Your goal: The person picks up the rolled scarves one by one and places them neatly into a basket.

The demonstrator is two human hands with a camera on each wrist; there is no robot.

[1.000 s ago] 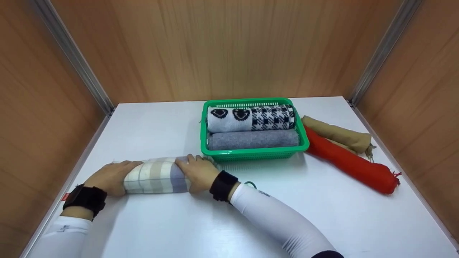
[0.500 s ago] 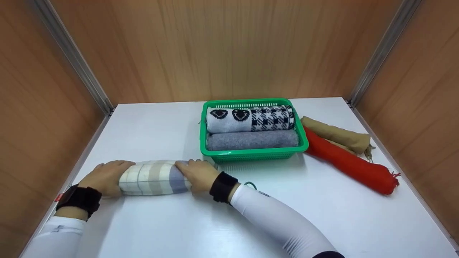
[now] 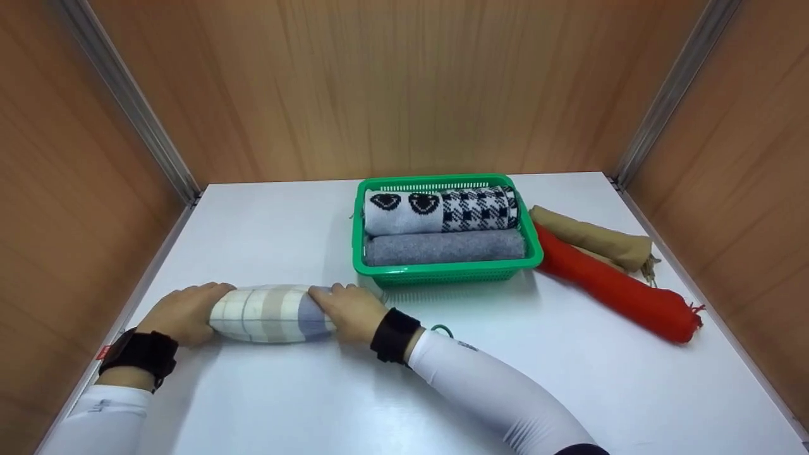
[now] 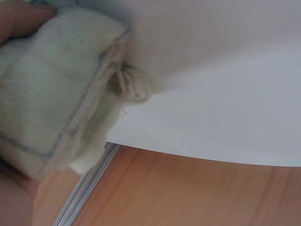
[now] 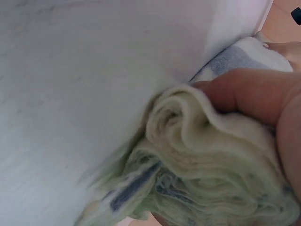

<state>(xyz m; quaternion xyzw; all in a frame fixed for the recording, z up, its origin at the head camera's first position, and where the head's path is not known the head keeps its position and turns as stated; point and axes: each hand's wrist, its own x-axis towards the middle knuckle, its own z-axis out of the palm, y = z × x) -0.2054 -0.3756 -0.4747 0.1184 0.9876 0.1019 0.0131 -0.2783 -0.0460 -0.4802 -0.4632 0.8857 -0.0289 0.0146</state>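
A rolled plaid scarf (image 3: 268, 314) in cream, beige and grey-blue lies crosswise at the left of the white table. My left hand (image 3: 184, 313) grips its left end, with the thumb on the near side. Around the right end my right hand (image 3: 355, 314) is curled. The right wrist view shows that end of the scarf (image 5: 211, 155) as loose spiralled layers, with the thumb and fingers on either side. Some cream fringe (image 4: 134, 87) pokes out of the left end in the left wrist view.
Behind my right hand stands a green basket (image 3: 445, 270) holding a black-and-white patterned roll (image 3: 404, 221) and a grey roll (image 3: 445, 247). To its right lie a red rolled scarf (image 3: 616, 291) and a tan one (image 3: 594, 237). Wooden walls (image 3: 404, 88) enclose the table.
My left hand has shifted a little left, together with the left end of the plaid scarf. My right hand has stayed nearly in place, its fingers drawn slightly nearer. The basket and other rolls look unmoved.
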